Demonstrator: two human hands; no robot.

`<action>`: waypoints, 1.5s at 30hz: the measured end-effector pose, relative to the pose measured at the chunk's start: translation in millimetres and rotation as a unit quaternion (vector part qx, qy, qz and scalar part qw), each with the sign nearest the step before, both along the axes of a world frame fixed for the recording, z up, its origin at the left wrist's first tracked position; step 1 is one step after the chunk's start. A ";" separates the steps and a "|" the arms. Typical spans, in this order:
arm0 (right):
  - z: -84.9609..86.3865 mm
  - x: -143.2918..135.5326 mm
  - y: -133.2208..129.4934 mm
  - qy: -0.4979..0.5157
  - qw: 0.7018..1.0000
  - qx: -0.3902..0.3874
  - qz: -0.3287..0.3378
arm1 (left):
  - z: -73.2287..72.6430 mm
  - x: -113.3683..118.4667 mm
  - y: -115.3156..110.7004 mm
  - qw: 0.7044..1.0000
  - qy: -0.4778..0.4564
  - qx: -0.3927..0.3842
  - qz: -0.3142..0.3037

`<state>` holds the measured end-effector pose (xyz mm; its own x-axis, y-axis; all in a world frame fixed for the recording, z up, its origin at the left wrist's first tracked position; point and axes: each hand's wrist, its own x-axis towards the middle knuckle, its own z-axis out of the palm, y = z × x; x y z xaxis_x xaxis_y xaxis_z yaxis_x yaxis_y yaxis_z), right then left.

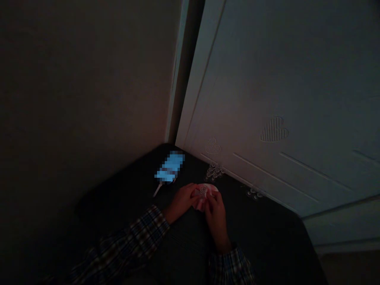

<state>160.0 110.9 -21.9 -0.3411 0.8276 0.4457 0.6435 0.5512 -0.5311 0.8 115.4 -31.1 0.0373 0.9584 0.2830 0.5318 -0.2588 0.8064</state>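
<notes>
A pink and white piece, round and ruffled like cloth (202, 190), lies between my two hands over the dark surface. My left hand (184, 200) grips its left edge with fingers pressed together. On its right side, my right hand (216, 211) is closed on the edge, thumb and fingers bent inward. A small whitish round shape shows at the middle of the piece. The dim light hides the fingertips and finer details.
A lit phone (170, 167) with a white cable (157, 190) lies beyond my left hand. Small clear rings (214, 171) are heaped near the white panel (252, 95); several more rings (254, 193) lie to the right. A wall (89, 87) stands at the left.
</notes>
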 end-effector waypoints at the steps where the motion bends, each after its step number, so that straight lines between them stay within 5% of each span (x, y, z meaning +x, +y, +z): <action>1: -1.6 0.3 1.4 -0.008 1.000 -0.001 -0.005 | 0.1 0.2 -0.2 1.000 -0.004 0.003 -0.002; 17: -7.9 1.1 5.6 0.022 1.000 -0.013 -0.008 | 10.3 -0.8 -7.7 0.999 0.032 0.014 0.001; 24: 8.1 1.4 -2.5 0.102 0.993 0.027 -0.043 | 11.7 0.1 -8.4 0.999 0.035 0.019 -0.008; 29: 16.4 0.1 -4.8 0.081 0.996 0.022 0.014 | 8.5 1.4 -7.3 0.999 0.020 0.015 -0.022; 45: 22.9 0.2 -5.9 0.063 0.998 0.015 0.021 | 11.4 -2.1 -0.5 0.994 -0.059 0.065 -0.068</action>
<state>160.2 105.0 1.0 -0.3149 0.7997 0.5112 0.5488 0.5929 -0.5894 -1.4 114.9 -19.7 0.1223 0.9018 0.4145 0.3887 -0.4278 0.8161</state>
